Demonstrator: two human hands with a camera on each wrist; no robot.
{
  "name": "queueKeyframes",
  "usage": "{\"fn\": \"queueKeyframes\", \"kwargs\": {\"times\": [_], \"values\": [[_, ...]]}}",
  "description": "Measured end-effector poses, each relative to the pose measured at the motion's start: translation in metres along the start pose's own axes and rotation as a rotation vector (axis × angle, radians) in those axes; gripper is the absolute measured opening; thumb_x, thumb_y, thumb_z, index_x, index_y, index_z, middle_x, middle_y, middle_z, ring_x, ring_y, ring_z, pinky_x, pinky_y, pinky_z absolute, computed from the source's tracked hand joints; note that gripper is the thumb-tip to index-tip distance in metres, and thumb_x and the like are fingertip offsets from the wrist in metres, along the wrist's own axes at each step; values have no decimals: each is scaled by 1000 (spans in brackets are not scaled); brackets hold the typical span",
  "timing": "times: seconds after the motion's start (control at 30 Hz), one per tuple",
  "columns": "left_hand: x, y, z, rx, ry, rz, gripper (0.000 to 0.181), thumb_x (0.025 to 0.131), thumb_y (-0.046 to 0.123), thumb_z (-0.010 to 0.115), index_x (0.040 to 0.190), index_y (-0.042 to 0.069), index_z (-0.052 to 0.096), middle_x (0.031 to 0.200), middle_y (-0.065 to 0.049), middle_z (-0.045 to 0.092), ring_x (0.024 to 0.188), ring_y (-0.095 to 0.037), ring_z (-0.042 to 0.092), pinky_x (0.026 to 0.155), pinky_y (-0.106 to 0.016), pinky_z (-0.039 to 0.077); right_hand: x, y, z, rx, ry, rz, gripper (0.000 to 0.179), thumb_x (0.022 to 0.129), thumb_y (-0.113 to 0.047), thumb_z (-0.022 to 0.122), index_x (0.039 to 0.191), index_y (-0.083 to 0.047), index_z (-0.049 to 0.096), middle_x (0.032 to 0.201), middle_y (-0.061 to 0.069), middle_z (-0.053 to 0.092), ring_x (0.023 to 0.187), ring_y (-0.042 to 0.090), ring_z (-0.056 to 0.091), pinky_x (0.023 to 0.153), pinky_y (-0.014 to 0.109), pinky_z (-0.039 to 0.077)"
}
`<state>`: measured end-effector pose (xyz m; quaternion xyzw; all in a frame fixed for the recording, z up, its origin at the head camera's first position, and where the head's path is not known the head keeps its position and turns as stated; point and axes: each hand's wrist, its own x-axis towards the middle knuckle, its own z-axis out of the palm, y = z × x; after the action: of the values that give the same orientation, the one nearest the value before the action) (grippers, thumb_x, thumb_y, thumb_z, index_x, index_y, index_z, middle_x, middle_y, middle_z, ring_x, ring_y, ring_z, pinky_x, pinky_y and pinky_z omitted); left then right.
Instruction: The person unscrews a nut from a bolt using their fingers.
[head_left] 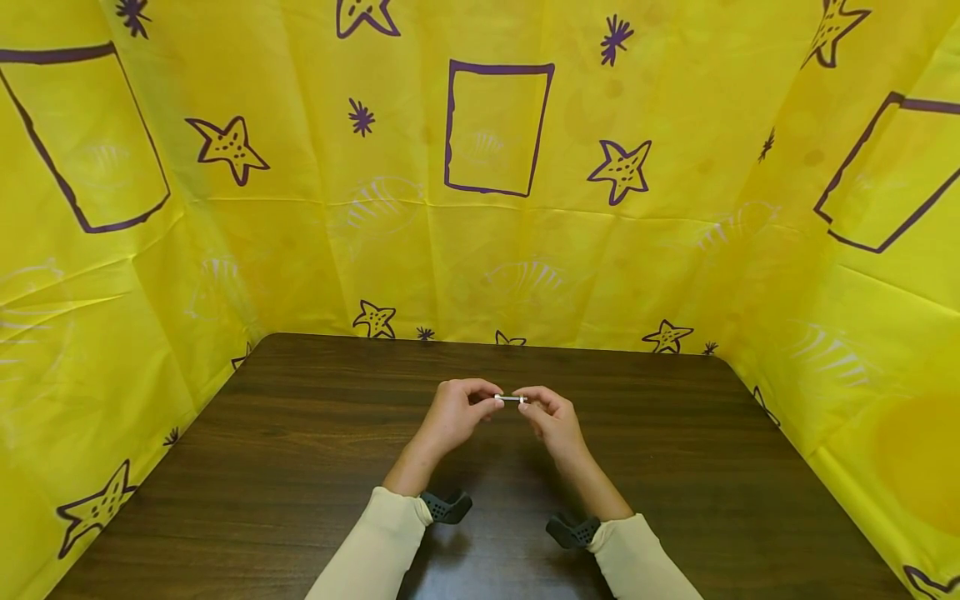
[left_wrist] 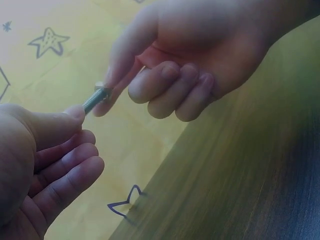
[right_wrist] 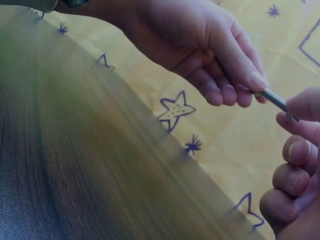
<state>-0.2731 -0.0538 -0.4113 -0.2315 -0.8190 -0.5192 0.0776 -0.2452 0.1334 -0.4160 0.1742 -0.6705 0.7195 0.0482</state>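
Above the dark wood-grain table (head_left: 262,467), a slender metal bolt (head_left: 510,398) spans the gap between two bare hands. Head view: the left hand (head_left: 453,412) pinches one end between thumb and fingertips, and the right hand (head_left: 557,425) pinches the other; the bolt lies nearly level across the view, a bright line with paler ends. This view alone gives the whole setting: pale sleeves (head_left: 382,542) on both forearms, a dark wristband (head_left: 447,507) at each wrist, and yellow cloth (head_left: 487,275) behind the table, printed with purple starfish (head_left: 621,171) and outlined four-sided shapes. Left wrist view: screw thread shows along the shaft, a detail too small to read from the head, and a wider silvery piece sits at the right hand's fingertips; whether it is a nut or the bolt's head cannot be told. The right hand's remaining three fingers are folded toward the palm. Right wrist view: the left hand appears from its thumb side, its remaining fingers bent beneath the grip, while a small piece protrudes beyond the right thumb at the bolt's near end
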Motion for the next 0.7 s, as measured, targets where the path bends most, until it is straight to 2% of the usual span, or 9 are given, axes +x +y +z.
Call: {"fn": "queueKeyframes", "kwargs": {"times": [0.43, 0.7], "values": [[0, -1, 0, 18, -2, 1, 9, 88, 11, 73, 95, 5, 74, 75, 1, 68, 65, -25, 66, 58, -29, 52, 1, 4, -1, 1, -15, -67, 24, 89, 15, 54, 112, 22, 54, 54, -3, 39, 46, 2, 35, 45, 19, 29], [0, -1, -1, 8, -5, -2, 10, 88, 11, 73, 96, 5, 74, 75, -1, 68, 64, -22, 65, 57, -28, 51, 0, 1, -1, 3, -4, -55, 21, 89, 16, 53, 110, 17, 59, 55, -2, 39, 45, 2, 35, 45, 19, 29]]}}
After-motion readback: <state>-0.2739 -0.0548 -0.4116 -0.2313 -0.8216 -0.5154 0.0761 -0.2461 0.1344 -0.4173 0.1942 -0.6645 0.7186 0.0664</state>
